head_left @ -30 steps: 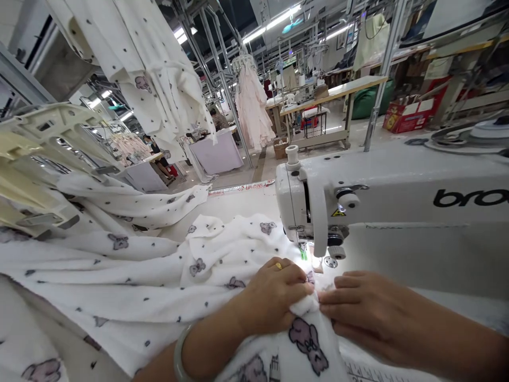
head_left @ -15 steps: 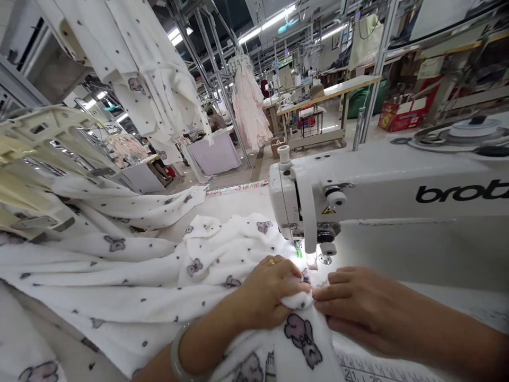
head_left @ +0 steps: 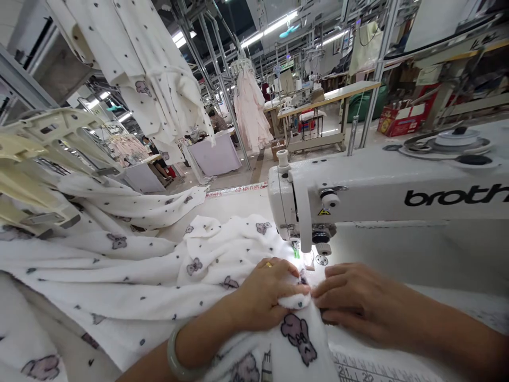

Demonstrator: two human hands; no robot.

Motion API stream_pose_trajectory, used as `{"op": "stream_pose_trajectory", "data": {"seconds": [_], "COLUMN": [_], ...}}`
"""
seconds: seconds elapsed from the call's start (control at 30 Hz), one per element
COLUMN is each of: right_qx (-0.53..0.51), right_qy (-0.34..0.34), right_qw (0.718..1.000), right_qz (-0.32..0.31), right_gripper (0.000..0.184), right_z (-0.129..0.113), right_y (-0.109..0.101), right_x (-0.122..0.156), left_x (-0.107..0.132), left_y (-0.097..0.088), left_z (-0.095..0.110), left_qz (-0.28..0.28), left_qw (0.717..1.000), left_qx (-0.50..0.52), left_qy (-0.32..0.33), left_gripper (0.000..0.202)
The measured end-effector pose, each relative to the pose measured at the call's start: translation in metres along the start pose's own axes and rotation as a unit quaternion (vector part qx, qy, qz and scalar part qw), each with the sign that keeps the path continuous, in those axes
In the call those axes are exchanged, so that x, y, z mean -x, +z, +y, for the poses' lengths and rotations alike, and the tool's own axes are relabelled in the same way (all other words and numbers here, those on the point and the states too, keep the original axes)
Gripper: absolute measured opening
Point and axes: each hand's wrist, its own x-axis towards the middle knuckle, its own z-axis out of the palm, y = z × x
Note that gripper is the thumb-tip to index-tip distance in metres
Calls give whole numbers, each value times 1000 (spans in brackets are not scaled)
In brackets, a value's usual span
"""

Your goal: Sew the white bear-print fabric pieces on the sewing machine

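Observation:
White fleece fabric (head_left: 222,249) with grey-purple bear prints and small dots spreads across the sewing table. Its right edge lies by the presser foot of a white sewing machine (head_left: 358,185), whose needle area is lit. My left hand (head_left: 266,294), with a ring and a pale bangle, grips a folded edge of the fabric just in front of the foot, thumb and fingers closed on it. Close against it, my right hand (head_left: 353,297) pinches the same edge from the right with bent fingers. The fingertips of both hands nearly meet at the fold.
Cream plastic clamps (head_left: 47,159) hold fabric at left. Printed white garments (head_left: 151,74) hang above them. A ruler scale (head_left: 358,371) runs along the table's front. Farther back are hanging pink garments (head_left: 251,106), a wooden-edged worktable (head_left: 330,95) and a red box (head_left: 401,119).
The camera view has shifted slightly, so the machine appears a little more to the left. Both hands stay at the fabric edge; the right hand's fingers have moved slightly.

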Motion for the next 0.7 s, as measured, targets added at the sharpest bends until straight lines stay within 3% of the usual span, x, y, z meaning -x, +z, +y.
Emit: {"op": "stream_pose_trajectory", "data": {"seconds": [0.13, 0.3, 0.53, 0.7], "right_qx": [31, 53, 27, 64], "right_qy": [24, 25, 41, 75], "right_qw": [998, 997, 999, 995], "right_qz": [48, 41, 0, 7], "right_gripper": [27, 32, 28, 28], "right_z": [11, 14, 4, 6], "right_y": [6, 16, 9, 11], "right_x": [3, 6, -1, -3], "left_x": [7, 11, 13, 5], "left_y": [6, 9, 14, 15], "left_z": [3, 6, 3, -9], "left_qz": [-2, 25, 69, 51], "left_qw": [995, 991, 994, 994], "left_qx": [-95, -119, -59, -77], "left_qy": [28, 53, 54, 60], "left_gripper": [62, 60, 50, 44]}}
